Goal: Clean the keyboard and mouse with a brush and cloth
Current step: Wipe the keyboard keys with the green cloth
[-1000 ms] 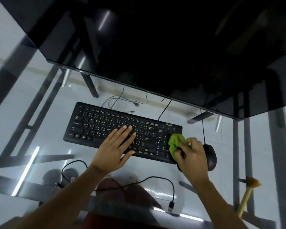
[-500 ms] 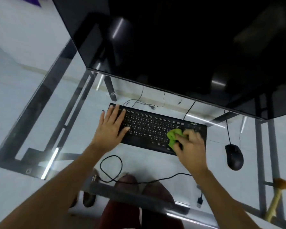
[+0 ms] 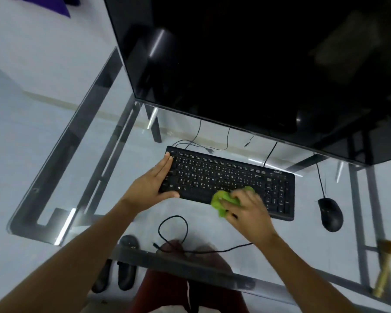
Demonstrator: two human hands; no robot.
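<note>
Head view is showing the left hand point(image 3: 155, 185) lying with straight fingers against the left end of the black keyboard point(image 3: 229, 181) on the glass desk point(image 3: 81, 141), thumb at its near edge. The right hand point(image 3: 246, 207) is clutching a green cloth point(image 3: 221, 201), pressing it on the keyboard's near edge, while the mouse point(image 3: 330, 214) is sitting well right and the brush point(image 3: 385, 267) is lying at the far right.

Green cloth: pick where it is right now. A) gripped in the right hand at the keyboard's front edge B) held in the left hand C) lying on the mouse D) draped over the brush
A: the right hand grips the cloth against the keyboard; the mouse lies bare.
</note>
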